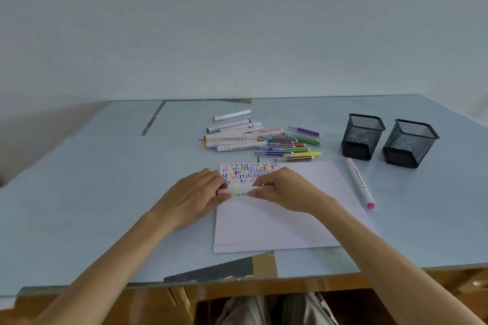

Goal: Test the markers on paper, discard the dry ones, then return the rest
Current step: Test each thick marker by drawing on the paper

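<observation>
A white marker (239, 191) lies level across the sheet of white paper (277, 221), held at both ends. My left hand (196, 196) grips its left end, where a red tip shows, and my right hand (284, 190) grips its right end. Coloured squiggle test marks (248, 170) fill the paper's top left part, just beyond my fingers. A pile of markers (260, 138) lies on the table behind the paper. One white marker with a pink cap (359, 183) rests alone to the right of the paper.
Two black mesh pen holders (362, 136) (409, 143) stand at the right, behind the pink-capped marker. The pale blue table (92, 179) ends in a front edge near my body, with a torn patch of its covering (224, 266) below the paper.
</observation>
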